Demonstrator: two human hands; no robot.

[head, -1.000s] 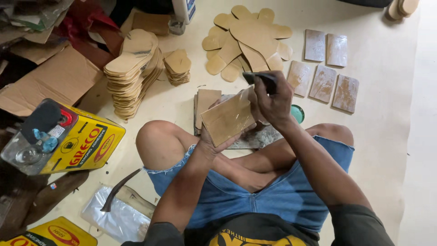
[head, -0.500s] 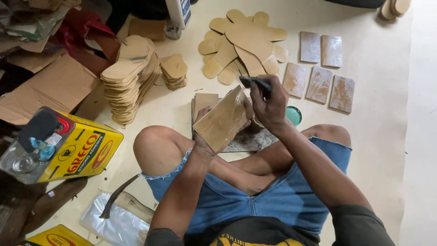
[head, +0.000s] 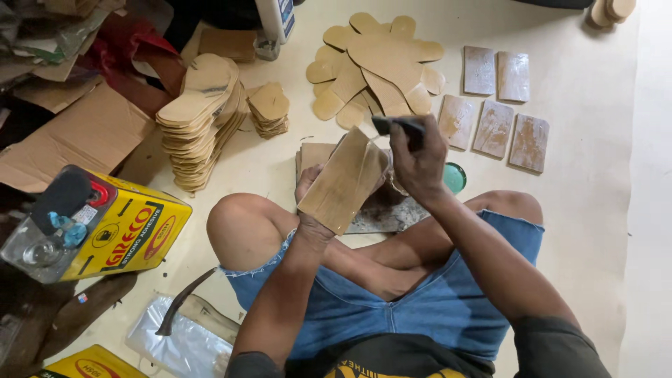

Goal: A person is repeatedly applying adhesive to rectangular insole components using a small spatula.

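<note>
Two hands work above the lap: the left hand (head: 313, 187) grips a tilted tan board (head: 344, 180), the right hand (head: 418, 159) clasps a dark brush (head: 396, 125) at its top edge; bare floor (head: 595, 210) lies rightward.

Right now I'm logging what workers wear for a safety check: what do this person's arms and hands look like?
Both arms are bare to the upper arm, where short dark sleeves begin. The left hand and right hand are bare: no gloves, rings, watch or bands visible.

Blue denim shorts, dark shirt
</note>
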